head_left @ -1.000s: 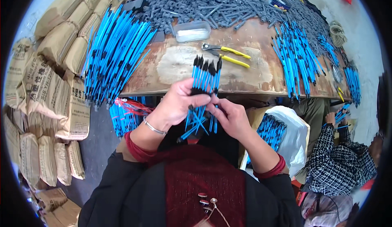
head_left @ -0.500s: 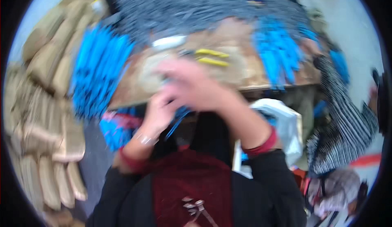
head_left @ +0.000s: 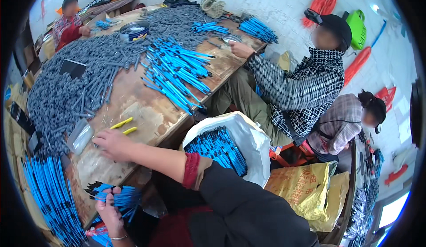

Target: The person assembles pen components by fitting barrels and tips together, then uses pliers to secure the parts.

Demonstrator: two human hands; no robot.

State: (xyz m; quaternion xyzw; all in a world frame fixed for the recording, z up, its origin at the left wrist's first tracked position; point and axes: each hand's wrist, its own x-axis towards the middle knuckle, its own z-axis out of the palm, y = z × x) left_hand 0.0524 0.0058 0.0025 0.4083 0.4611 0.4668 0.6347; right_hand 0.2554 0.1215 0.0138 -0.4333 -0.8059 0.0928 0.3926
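My left hand, at the lower left by the table's near edge, is closed around a bundle of thin blue tubes with black ends. The black ends fan out to the left, past the fingers. Reaching forward, my right hand is low over the tabletop with its fingers curled down. Its fingertips are close to the clear plastic box and beside the pliers' yellow handles. The pliers' head is hidden by the hand. What the right fingertips pinch, if anything, is too small to tell.
Grey tube pieces heap across the table. Blue tubes lie in a large pile and in a stack at the left. A white sack of blue tubes stands right of my arm. Co-workers sit right and far left.
My view has swung to the right, bringing in the room and co-workers. Both hands were together over the table edge; now they are apart, the right one lower over the tabletop.
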